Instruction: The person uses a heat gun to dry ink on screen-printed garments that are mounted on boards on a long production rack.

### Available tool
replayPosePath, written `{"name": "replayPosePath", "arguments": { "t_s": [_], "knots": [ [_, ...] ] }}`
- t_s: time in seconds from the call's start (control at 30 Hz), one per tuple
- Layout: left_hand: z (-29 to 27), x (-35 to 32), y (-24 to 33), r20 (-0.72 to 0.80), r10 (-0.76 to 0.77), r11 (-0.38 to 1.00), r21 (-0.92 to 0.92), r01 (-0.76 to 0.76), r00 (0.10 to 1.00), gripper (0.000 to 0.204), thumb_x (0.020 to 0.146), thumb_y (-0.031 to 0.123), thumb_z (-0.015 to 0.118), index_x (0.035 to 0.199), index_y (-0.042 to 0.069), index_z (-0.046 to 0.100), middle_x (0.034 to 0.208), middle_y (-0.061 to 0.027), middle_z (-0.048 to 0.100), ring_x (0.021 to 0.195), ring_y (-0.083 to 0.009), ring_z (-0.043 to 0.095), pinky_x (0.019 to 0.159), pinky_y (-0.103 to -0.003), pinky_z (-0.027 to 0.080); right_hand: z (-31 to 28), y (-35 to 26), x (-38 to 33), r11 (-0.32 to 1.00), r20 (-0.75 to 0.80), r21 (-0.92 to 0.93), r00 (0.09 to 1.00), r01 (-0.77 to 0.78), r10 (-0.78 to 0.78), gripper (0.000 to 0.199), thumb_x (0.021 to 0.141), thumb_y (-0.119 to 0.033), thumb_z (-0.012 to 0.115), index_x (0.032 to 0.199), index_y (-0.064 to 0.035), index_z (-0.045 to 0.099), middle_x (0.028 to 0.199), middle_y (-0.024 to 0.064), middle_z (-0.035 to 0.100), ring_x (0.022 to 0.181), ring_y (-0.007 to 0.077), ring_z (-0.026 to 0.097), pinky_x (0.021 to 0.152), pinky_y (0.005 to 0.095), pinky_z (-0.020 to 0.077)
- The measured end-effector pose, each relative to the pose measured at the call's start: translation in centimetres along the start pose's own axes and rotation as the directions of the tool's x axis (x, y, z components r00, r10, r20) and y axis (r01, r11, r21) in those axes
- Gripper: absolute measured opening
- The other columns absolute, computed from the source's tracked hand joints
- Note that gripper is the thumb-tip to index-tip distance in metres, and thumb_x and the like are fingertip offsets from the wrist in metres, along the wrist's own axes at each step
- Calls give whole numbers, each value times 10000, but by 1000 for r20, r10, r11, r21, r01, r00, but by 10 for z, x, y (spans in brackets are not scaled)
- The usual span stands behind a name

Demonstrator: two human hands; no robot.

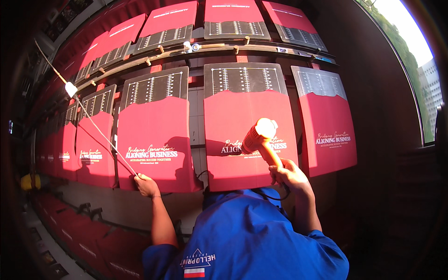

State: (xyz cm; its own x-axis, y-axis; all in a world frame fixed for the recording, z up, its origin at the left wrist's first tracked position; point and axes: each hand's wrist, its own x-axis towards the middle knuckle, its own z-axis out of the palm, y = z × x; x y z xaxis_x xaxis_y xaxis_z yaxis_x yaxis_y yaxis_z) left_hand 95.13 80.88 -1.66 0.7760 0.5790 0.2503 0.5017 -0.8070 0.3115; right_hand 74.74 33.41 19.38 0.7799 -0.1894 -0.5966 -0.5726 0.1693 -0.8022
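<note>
Hanging in 2 rows on a dark wall, red and black rectangular printed boards [242, 126], white lettering low on each

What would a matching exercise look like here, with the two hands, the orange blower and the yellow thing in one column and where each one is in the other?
1. left hand
2. right hand
3. orange blower
4. yellow thing

A. around the blower's handle
B. far left, low down
C. at the lower edge of a red panel
D. aimed at the middle red panel

Pairs: 1-C, 2-A, 3-D, 4-B.
</note>
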Motion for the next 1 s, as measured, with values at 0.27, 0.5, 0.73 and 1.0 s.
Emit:
{"name": "replayPosePath", "arguments": {
  "t_s": [0.27,0.5,0.73,1.0],
  "knots": [
    [-5,1,3,33,-12,1000,-4,12,999,344,1008,382,410,1016,64,540,970,-172,664,878,-400,647,685,-521,486,11,-9,1,1000,5,4,1000,-25,25,218,914,-223,647,989,-31,576,711,33,595,609,113,583,548,262,460],
    [-2,3,-2,37,8,999,-34,-7,999,320,1006,357,432,1020,59,548,941,-173,660,879,-390,644,680,-516,484,24,-14,5,999,-54,34,998,-24,26,244,902,-254,661,950,-34,568,716,19,569,600,115,571,539,271,467],
    [-3,6,-4,61,20,999,-49,-17,998,340,1008,365,422,1033,51,550,983,-165,659,905,-393,641,698,-520,487,44,-17,9,1000,-96,24,995,-11,13,220,911,-244,651,933,-37,577,703,26,568,597,121,574,535,274,469],
    [-11,4,0,82,24,998,-58,-20,996,351,1010,368,417,1032,49,560,996,-165,660,903,-397,642,705,-520,488,56,-18,10,998,-61,14,997,-56,56,212,911,-245,644,920,-44,577,710,31,590,588,123,591,530,261,459]
  ]
}}
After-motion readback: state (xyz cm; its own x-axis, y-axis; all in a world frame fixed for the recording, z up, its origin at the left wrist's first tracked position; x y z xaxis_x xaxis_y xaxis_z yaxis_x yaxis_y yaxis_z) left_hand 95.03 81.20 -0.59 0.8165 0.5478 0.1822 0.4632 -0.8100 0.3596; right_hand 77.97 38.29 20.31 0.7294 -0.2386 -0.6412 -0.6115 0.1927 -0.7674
